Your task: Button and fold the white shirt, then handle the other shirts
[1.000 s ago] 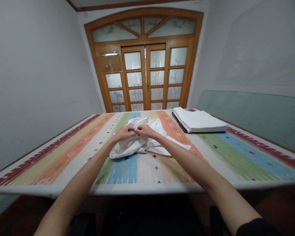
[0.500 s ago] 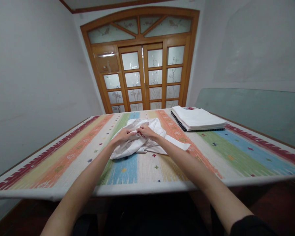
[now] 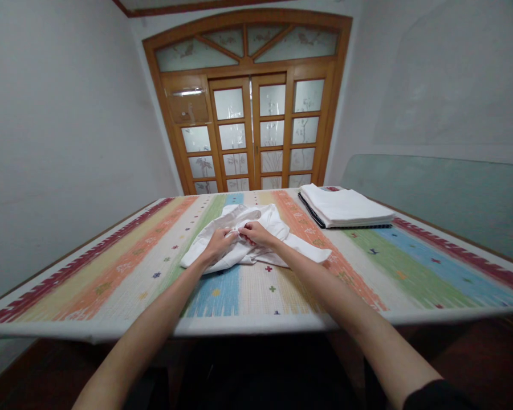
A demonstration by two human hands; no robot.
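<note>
A crumpled white shirt (image 3: 272,218) lies on the striped tablecloth (image 3: 256,290) in front of me. What looks like its collar faces the far side, and a sleeve-like end stretches to the right. My left hand (image 3: 219,244) pinches the fabric near the middle of the shirt. Close beside it, almost touching, my right hand (image 3: 256,234) has its fingers closed on the same part. The exact bit of cloth between the fingertips is too small to make out.
At the back right of the table sits a stack of folded white cloth (image 3: 346,206), with something black and thin under it (image 3: 314,213). A pale green panel (image 3: 436,193) stands along the right side. Wooden doors (image 3: 250,131) with glass panes are beyond the table.
The left part of the shirt has spread a little further left. My left hand has turned and shifted slightly toward me; both hands stay on the cloth. The view has shifted slightly.
</note>
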